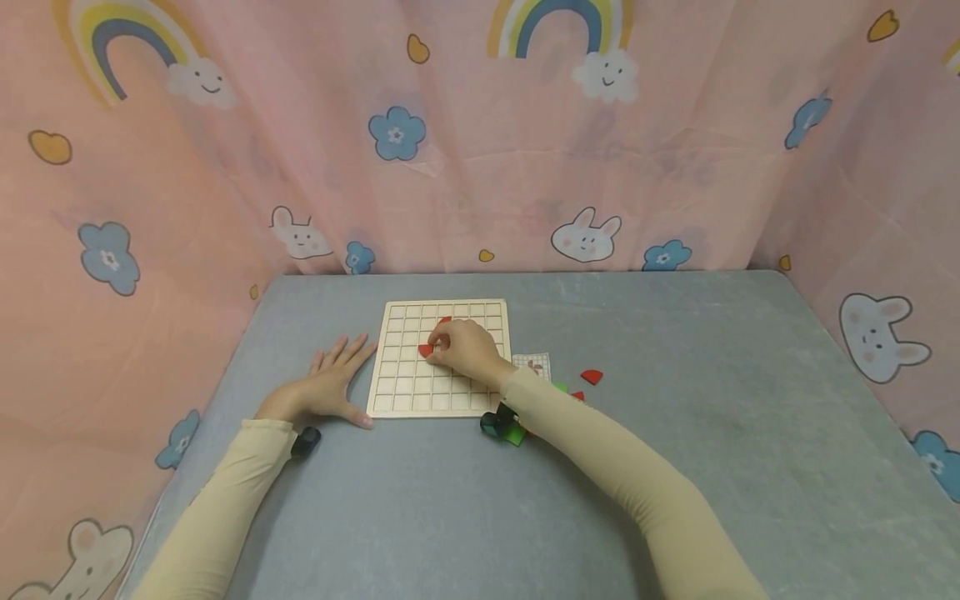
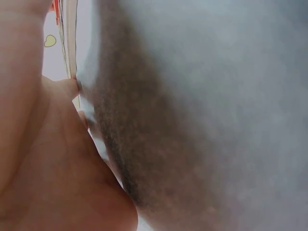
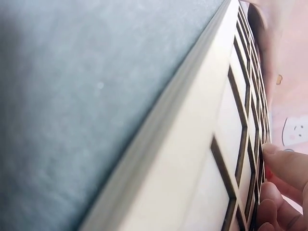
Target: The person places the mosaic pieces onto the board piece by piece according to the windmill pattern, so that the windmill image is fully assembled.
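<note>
On the table lies a square wooden grid board (image 1: 396, 387) with rows of square cells. My right hand (image 1: 467, 350) is over its middle and pinches a red quarter-round piece (image 1: 424, 351) between thumb and fingers, low over the cells. Just beyond the fingers shows a second red piece (image 1: 445, 319), partly hidden by the hand. To the left, my left hand (image 1: 330, 387) rests spread out, fingertips and thumb right at the board's left edge. In the right wrist view, a bit of red (image 3: 268, 173) appears between the fingertips close to the grid.
A small printed grid card (image 1: 531, 363) sticks out at the board's right edge. Loose pieces are scattered beside it: a red one (image 1: 592, 377) farther right and a green one (image 1: 515, 435) partly under the right wrist's camera. A patterned pink curtain (image 1: 465, 192) hangs behind the table.
</note>
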The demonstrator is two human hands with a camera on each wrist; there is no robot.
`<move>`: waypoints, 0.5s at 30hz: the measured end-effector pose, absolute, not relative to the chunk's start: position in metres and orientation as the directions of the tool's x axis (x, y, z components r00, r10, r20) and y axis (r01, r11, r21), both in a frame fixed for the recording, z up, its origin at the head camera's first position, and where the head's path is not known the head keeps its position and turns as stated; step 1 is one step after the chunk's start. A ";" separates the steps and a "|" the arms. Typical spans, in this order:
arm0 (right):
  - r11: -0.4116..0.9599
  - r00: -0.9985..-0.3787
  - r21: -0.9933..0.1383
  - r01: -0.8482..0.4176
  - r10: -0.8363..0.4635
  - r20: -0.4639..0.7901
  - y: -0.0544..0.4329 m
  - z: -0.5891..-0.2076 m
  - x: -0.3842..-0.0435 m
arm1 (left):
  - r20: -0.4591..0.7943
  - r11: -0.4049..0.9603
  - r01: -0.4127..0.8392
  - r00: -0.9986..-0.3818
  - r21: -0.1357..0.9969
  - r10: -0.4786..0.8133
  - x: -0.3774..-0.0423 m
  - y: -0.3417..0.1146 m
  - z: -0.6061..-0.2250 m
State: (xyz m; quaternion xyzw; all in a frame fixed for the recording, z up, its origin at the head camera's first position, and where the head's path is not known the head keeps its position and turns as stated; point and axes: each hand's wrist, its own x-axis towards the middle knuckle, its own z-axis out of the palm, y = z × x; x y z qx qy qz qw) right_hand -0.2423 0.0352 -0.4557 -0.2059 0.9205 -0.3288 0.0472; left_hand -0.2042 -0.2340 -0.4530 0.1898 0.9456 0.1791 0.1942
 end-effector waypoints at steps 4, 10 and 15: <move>0.697 -0.911 -0.630 -0.343 -0.409 0.043 0.036 -0.456 -0.242 | -0.300 0.866 0.292 -0.853 0.406 0.428 -0.204 -0.234 -0.453; 0.708 -0.915 -0.619 -0.340 -0.401 0.044 0.035 -0.458 -0.243 | -0.300 0.858 0.294 -0.848 0.421 0.438 -0.205 -0.234 -0.453; 0.698 -0.915 -0.631 -0.340 -0.400 0.050 0.036 -0.458 -0.243 | -0.301 0.856 0.298 -0.845 0.422 0.442 -0.205 -0.235 -0.453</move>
